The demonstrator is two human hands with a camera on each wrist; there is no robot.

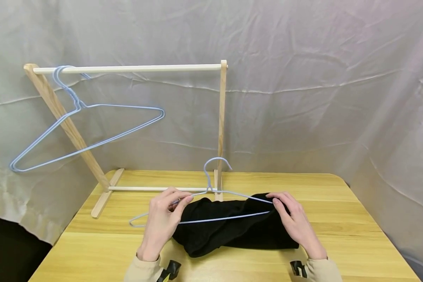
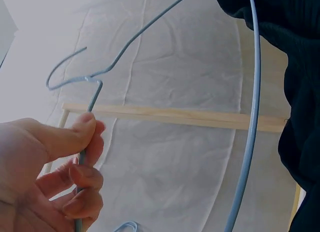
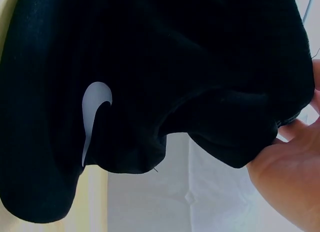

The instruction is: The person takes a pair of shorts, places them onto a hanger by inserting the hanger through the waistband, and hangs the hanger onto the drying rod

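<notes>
In the head view, a light blue wire hanger (image 1: 215, 219) is held above the table, its hook pointing up. My left hand (image 1: 163, 217) pinches its left shoulder; the left wrist view shows thumb and fingers curled round that wire (image 2: 93, 99). A bunched black garment (image 1: 282, 235) hangs around the hanger's right part, whose right end is hidden in the cloth. My right hand (image 1: 294, 219) grips the garment's edge at that end. In the right wrist view, the fabric carries a white curved mark (image 3: 90, 112) and covers part of the fingers.
A wooden rack with a white top rail (image 1: 134, 68) stands behind, toward the left of the table (image 1: 338, 227). More blue hangers (image 1: 78, 103) hang at the rail's left end. Grey cloth (image 1: 285, 117) surrounds the table at the back and sides.
</notes>
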